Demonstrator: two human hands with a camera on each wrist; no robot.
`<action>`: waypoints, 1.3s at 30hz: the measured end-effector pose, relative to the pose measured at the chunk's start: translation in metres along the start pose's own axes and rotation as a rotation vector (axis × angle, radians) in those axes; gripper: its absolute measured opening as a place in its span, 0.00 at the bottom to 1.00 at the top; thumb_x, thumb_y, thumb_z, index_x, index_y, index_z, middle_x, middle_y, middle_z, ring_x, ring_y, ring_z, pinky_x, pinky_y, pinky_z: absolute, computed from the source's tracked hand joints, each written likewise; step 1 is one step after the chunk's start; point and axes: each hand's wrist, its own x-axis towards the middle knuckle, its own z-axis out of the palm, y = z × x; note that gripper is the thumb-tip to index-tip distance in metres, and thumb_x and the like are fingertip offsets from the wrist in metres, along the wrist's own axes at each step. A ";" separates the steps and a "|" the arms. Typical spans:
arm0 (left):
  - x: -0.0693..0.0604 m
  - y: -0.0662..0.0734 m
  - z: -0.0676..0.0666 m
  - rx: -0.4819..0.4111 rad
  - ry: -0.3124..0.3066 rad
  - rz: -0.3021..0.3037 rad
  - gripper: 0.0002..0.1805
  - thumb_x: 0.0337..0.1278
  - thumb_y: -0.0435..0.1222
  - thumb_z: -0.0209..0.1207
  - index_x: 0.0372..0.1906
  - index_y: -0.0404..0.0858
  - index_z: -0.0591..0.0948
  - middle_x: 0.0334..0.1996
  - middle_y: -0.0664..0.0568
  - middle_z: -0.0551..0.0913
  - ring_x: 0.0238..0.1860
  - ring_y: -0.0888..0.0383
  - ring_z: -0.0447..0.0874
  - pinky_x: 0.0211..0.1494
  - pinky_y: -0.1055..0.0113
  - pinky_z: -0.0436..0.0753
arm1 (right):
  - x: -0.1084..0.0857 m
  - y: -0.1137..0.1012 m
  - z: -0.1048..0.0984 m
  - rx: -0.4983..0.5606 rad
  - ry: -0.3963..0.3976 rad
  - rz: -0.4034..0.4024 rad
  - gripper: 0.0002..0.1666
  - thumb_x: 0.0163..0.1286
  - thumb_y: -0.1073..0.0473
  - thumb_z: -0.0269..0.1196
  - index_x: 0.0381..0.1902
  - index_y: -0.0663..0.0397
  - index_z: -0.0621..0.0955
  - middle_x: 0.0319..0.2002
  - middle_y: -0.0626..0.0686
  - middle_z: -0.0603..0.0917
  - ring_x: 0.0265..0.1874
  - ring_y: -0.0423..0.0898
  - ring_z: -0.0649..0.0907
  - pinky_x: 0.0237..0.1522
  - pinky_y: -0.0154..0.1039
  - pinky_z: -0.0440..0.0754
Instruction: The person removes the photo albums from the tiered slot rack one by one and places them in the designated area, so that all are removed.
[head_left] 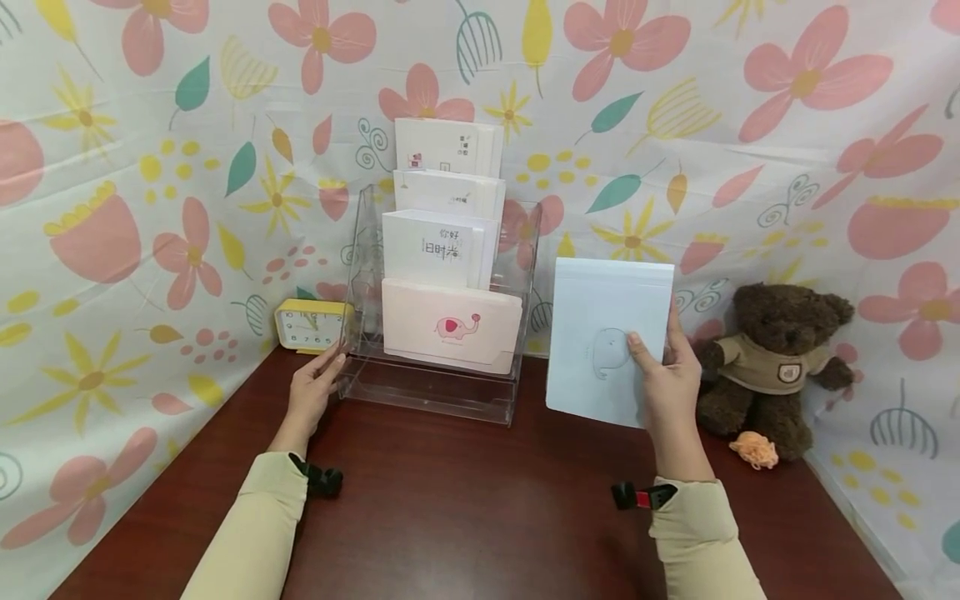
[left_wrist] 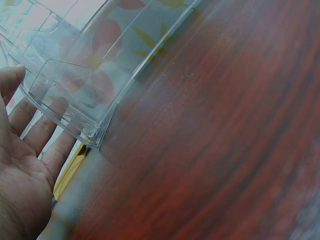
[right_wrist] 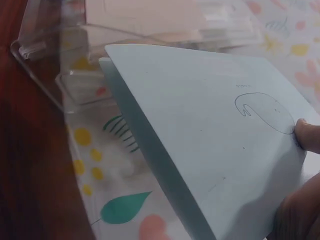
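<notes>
A light blue notebook with a line-drawn elephant is held upright by my right hand, thumb on its cover and fingers behind. In the right wrist view the notebook tilts across the picture, thumb at its edge. My left hand touches the left side of a clear tiered rack; in the left wrist view the hand has nearly straight fingers along the rack's edge. White booklets stand in the rack's upper tiers, and a pink elephant booklet in a lower one.
Behind the rack's left side sits a yellow clock. At the right, a brown teddy bear leans by the wall cloth, an orange crumpled thing at its foot. The dark red table spreads in front.
</notes>
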 end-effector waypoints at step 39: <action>0.000 0.002 0.001 -0.026 0.005 -0.053 0.29 0.73 0.48 0.57 0.75 0.49 0.69 0.71 0.48 0.70 0.69 0.50 0.72 0.68 0.49 0.73 | 0.008 0.157 -0.024 -0.265 -0.103 0.361 0.45 0.74 0.53 0.64 0.81 0.41 0.55 0.78 0.50 0.58 0.71 0.51 0.65 0.67 0.47 0.67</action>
